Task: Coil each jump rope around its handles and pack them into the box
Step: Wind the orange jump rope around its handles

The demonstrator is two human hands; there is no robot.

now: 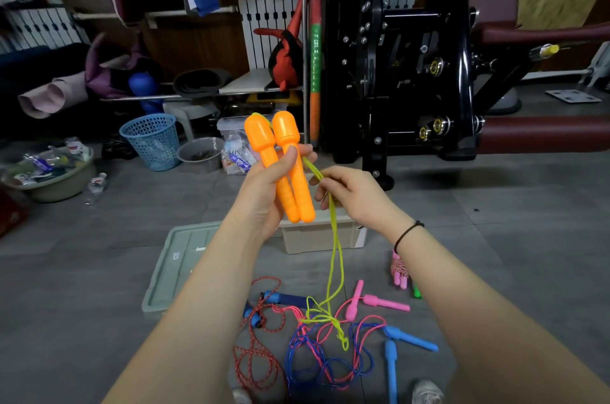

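While the left hand (264, 187) grips two orange handles (293, 199) side by side, fat ends up, the right hand (356, 195) just beside it pinches the yellow-green rope (325, 317), which hangs down to the floor (495, 255). Just past both hands sits one beige box (317, 237), and one grey lid (178, 268) lies flat under the left arm. Below the hands lie two pink handles (386, 302), two light blue handles (411, 337) and two dark blue handles (287, 299), their ropes all tangled. One wound-up rope (397, 266) lies under the right wrist. The floor is grey tile. Far past the hands stand one black gym machine (412, 73) and one blue basket (153, 139).
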